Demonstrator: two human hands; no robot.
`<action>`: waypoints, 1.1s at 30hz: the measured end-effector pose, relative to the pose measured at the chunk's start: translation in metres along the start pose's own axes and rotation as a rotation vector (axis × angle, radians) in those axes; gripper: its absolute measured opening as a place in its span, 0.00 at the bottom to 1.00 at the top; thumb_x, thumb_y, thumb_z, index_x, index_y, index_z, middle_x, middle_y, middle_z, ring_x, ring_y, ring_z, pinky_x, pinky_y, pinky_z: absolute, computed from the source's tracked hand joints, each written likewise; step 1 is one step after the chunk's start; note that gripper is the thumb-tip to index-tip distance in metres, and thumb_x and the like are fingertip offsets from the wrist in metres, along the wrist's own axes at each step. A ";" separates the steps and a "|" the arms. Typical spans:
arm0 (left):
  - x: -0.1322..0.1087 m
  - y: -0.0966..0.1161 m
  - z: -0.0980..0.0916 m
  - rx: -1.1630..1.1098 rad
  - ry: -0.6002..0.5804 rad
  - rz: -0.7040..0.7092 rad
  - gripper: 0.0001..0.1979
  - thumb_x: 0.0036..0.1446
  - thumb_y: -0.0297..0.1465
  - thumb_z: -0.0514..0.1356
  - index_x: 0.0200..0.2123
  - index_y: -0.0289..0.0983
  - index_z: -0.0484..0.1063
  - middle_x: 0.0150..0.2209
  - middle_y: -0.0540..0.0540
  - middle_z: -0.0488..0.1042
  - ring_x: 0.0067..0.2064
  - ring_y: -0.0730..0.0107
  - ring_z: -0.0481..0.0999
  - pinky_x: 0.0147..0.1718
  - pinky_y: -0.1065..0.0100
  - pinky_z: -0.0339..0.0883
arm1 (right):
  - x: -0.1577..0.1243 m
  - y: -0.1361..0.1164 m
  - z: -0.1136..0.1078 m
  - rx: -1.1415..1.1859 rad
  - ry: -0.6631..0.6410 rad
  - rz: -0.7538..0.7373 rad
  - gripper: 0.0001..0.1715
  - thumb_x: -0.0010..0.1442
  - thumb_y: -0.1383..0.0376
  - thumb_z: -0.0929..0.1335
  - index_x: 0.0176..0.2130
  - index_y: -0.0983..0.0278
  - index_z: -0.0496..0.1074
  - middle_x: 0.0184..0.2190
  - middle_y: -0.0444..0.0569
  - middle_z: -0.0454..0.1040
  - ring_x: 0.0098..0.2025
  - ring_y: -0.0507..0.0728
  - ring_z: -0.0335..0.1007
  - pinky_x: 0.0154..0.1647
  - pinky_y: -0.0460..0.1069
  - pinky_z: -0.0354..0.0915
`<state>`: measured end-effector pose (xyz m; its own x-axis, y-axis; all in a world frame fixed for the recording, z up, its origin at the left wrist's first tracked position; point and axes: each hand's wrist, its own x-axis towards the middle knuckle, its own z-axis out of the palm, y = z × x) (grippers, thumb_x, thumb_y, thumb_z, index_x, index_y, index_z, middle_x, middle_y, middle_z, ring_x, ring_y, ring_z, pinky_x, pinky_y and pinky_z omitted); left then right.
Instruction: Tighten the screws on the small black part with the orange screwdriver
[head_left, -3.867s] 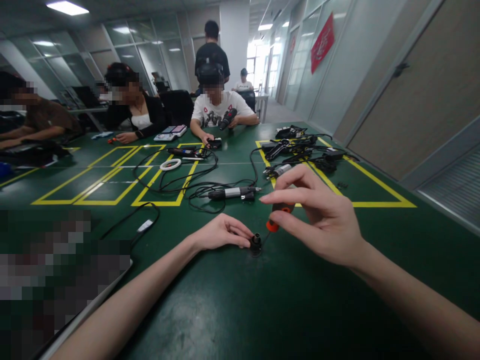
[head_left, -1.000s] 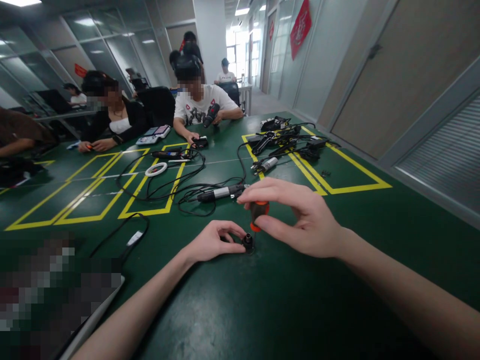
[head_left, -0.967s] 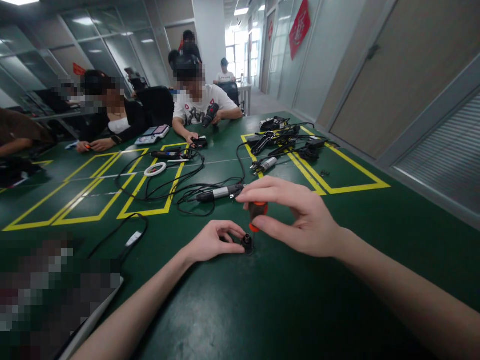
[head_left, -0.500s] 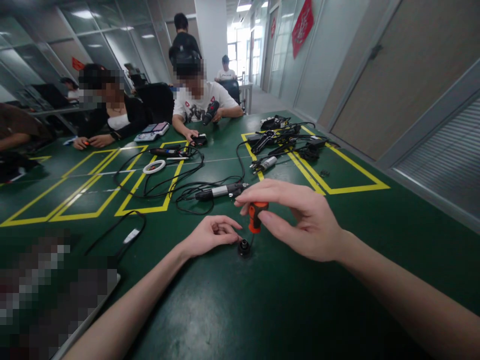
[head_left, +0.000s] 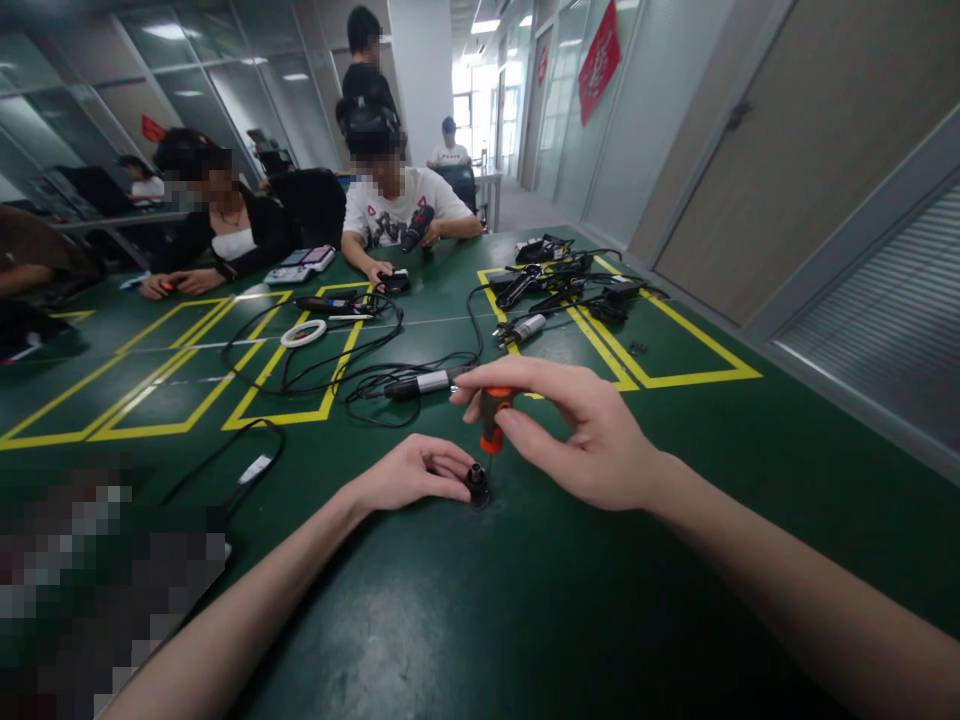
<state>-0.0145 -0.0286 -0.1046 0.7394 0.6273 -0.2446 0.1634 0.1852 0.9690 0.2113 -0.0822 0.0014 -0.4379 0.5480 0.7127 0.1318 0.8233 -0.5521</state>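
Note:
On the green table (head_left: 390, 600) stands a small black round part (head_left: 477, 484) with a metal-looking hollow top. My left hand (head_left: 409, 472) rests beside it, thumb and fingertips closed on its left side. A short screwdriver (head_left: 495, 410) with an orange and dark handle is gripped near its top by my right hand (head_left: 577, 425). Its thin shaft points down at the right side of the black part. Whether the tip touches the part or the table, I cannot tell.
Beyond my hands lies a corded tool with a silver body (head_left: 420, 385) and looped black cable. More black tools and cables (head_left: 555, 280) are heaped at the back right. A white ring (head_left: 304, 333) lies left of centre. Across the table a person (head_left: 409, 205) holds a drill.
My left fingers have closed on the black part, where they were just beside it. The screwdriver has come slightly left and stands closer to the part. The whole view has shifted a little.

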 end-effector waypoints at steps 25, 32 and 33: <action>-0.002 0.007 -0.006 0.302 -0.051 0.139 0.18 0.62 0.42 0.67 0.45 0.33 0.84 0.43 0.44 0.84 0.40 0.68 0.79 0.46 0.67 0.74 | 0.000 -0.002 0.002 -0.017 0.055 -0.001 0.14 0.68 0.73 0.68 0.47 0.61 0.80 0.45 0.52 0.81 0.49 0.57 0.78 0.50 0.52 0.74; -0.002 0.000 0.010 0.326 0.065 0.175 0.23 0.53 0.39 0.72 0.50 0.33 0.79 0.45 0.42 0.81 0.32 0.73 0.78 0.36 0.70 0.74 | 0.000 -0.003 0.001 -0.024 0.078 -0.010 0.15 0.67 0.73 0.67 0.46 0.61 0.81 0.40 0.49 0.80 0.43 0.55 0.77 0.45 0.50 0.74; -0.002 -0.001 0.014 0.381 0.128 0.225 0.22 0.53 0.38 0.72 0.48 0.33 0.79 0.43 0.43 0.81 0.32 0.73 0.77 0.34 0.70 0.73 | -0.001 -0.003 0.000 -0.014 0.063 -0.014 0.15 0.68 0.74 0.66 0.45 0.61 0.80 0.40 0.49 0.80 0.43 0.55 0.77 0.45 0.51 0.74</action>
<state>-0.0070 -0.0407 -0.1044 0.7015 0.7127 -0.0060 0.2541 -0.2422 0.9364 0.2112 -0.0851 0.0027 -0.3828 0.5446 0.7462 0.1387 0.8325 -0.5365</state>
